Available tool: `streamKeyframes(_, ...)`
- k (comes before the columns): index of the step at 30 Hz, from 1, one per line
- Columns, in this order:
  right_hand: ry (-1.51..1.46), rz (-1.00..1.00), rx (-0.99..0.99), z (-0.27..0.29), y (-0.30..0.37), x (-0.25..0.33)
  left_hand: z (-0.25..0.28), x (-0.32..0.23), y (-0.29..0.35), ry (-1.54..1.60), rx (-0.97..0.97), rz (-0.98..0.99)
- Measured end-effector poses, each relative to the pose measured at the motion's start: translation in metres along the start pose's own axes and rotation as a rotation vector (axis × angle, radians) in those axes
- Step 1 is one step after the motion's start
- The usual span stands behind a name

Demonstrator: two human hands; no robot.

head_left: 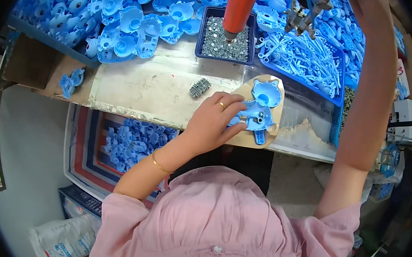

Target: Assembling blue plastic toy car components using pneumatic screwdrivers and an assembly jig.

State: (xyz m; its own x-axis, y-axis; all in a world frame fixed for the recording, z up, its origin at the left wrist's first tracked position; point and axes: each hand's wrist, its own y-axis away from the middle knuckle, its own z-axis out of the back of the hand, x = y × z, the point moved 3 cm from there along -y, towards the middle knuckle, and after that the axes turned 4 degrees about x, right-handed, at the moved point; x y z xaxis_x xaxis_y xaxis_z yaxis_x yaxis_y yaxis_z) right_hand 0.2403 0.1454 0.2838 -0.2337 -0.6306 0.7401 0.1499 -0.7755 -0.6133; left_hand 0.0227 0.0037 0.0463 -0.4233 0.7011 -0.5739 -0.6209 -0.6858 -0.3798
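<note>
A light-blue plastic toy shell (268, 92), with a round cup at one end, lies on a pale wooden block (273, 127) at the table's front edge. Over the shell's left side, my left hand (219, 114) has its fingers and thumb closed on the rim; the fingertips partly cover it. Small fittings show inside the shell, beside a blue tab pointing toward me. My right arm stretches far up at the right, and my right hand (367, 4) is mostly cut off by the top edge, its fingers hidden. A small heap of metal screws (200, 88) sits left of the block.
A red cylindrical tool (241, 7) hangs over a dark-blue tray (199, 47) of small metal pieces. Behind are piles of blue shells (127, 23); a blue basket (302, 79) holds thin blue parts. Metal rods with clamps (306, 17) stand at the back. More parts (133, 144) lie below the table.
</note>
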Motion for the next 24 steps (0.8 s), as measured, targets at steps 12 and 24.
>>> streamKeyframes(12, -0.256, 0.163, 0.205, -0.003, 0.115, -0.005, -0.032, -0.011, -0.005, -0.155, 0.035, -0.099)
streamKeyframes(24, -0.300, -0.308, -0.425, -0.061, 0.145, 0.030, -0.039, -0.012, -0.008, -0.162, 0.043, -0.111)
